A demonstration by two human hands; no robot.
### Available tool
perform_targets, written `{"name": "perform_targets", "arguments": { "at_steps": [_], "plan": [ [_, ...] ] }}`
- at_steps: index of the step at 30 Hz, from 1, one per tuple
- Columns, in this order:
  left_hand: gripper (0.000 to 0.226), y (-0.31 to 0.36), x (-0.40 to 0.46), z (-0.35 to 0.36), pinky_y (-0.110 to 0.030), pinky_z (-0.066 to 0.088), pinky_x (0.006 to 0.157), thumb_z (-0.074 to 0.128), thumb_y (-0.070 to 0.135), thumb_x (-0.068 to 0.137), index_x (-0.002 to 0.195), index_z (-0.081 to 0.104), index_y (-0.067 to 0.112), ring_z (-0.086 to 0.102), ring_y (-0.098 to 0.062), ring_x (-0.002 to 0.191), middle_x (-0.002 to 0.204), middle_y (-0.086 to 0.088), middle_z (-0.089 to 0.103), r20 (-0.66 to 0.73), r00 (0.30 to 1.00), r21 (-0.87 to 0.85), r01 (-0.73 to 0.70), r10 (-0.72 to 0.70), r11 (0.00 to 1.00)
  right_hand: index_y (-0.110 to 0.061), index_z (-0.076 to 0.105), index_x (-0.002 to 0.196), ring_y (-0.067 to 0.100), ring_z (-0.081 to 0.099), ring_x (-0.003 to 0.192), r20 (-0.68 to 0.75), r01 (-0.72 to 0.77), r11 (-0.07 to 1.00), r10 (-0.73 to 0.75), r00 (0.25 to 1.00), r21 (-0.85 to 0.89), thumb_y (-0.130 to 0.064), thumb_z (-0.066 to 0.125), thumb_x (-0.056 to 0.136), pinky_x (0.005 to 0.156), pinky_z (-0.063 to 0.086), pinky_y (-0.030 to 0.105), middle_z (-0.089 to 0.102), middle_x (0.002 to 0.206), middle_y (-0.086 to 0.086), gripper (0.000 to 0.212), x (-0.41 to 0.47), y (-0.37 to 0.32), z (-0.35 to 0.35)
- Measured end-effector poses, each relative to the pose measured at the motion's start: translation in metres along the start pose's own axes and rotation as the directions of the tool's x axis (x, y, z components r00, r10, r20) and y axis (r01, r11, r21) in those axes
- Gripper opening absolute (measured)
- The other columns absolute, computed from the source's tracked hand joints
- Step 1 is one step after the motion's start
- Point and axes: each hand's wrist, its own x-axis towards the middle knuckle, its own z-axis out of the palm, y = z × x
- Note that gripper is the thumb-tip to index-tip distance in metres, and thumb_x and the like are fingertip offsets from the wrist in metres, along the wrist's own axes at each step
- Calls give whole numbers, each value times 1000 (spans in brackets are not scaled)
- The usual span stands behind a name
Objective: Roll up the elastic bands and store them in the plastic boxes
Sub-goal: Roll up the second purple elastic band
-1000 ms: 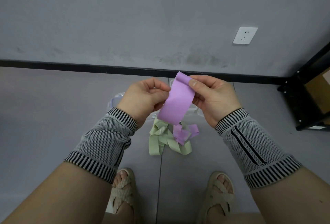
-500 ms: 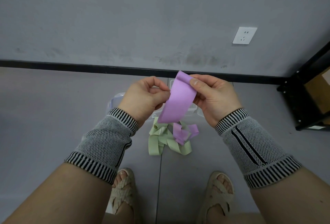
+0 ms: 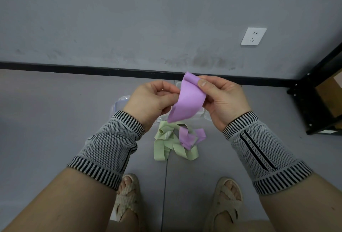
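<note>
Grey floor (image 3: 55, 120), grey wall (image 3: 129, 19) with socket (image 3: 253, 36); black shelf (image 3: 318, 93) at right. Both hands raised: left hand (image 3: 149, 102) and right hand (image 3: 222, 100) pinch purple band (image 3: 187, 102). Loose bands (image 3: 175, 143) on floor before boxes (image 3: 118, 104).

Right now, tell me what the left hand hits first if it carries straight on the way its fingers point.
The left hand points toward the right hand. It would meet the purple band first, which both hands pinch already; depth is hard to judge.

Two purple bands (image 3: 187, 100), one green band (image 3: 166, 146), two hands (image 3: 149, 102).
</note>
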Motion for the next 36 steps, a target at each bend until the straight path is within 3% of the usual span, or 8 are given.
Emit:
{"name": "perform_targets", "arguments": {
  "at_steps": [8, 15, 20, 24, 30, 36],
  "plan": [
    [14, 0, 0, 0, -29, 34, 59, 66, -4, 80, 80, 66, 10, 43, -21, 61, 65, -5, 63, 64, 998, 9, -7, 6, 1000, -7, 69, 83, 18, 65, 77, -3, 10, 1000, -10, 1000, -6, -1, 60, 86, 75, 55, 32, 70, 82, 7, 11, 0, -1, 0],
    [21, 0, -1, 2, -9, 36, 49, 62, -5, 81, 75, 63, 16, 48, 4, 47, 65, 8, 61, -14, 996, 148, -83, 87, 985, -6, 68, 90, 25, 65, 85, 10, 22, 997, -21, 1000, -74, -1, 61, 86, 82, 54, 41, 69, 92, 15, 9, -1, 2, 0],
    [19, 1, 0, 5, -11, 38, 47, 58, -1, 84, 72, 66, 13, 46, 2, 44, 54, 13, 58, -79, 995, 100, -47, 56, 994, -4, 67, 93, 21, 64, 82, 22, 21, 997, -19, 1000, -80, -1, 61, 86, 79, 56, 35, 68, 90, 13, 10, 0, 3, -1],
    [11, -1, 0, 5, -12, 38, 49, 70, 14, 80, 70, 66, 14, 47, 3, 46, 54, 14, 58, -92, 992, 179, -72, 90, 981, -4, 67, 94, 24, 65, 85, 18, 18, 997, -17, 1000, -81, -1, 61, 86, 80, 56, 37, 68, 93, 16, 10, 0, 3, -1],
    [16, -1, 1, 5, -12, 37, 46, 66, 8, 83, 68, 63, 14, 46, 1, 44, 66, 0, 59, -120, 987, 210, -80, 107, 974, -9, 68, 90, 21, 63, 83, -15, 44, 988, -47, 999, -151, -2, 62, 87, 80, 53, 36, 68, 88, 12, 10, 0, 5, 1],
    [22, 3, 0, 3, -15, 34, 47, 63, 7, 84, 65, 58, 15, 41, -2, 46, 60, 1, 52, -69, 993, 218, -78, 95, 973, -12, 68, 89, 21, 62, 82, -46, 82, 974, -94, 994, -212, -1, 64, 86, 83, 54, 42, 67, 87, 11, 12, 0, 6, 3]
  ]
}}
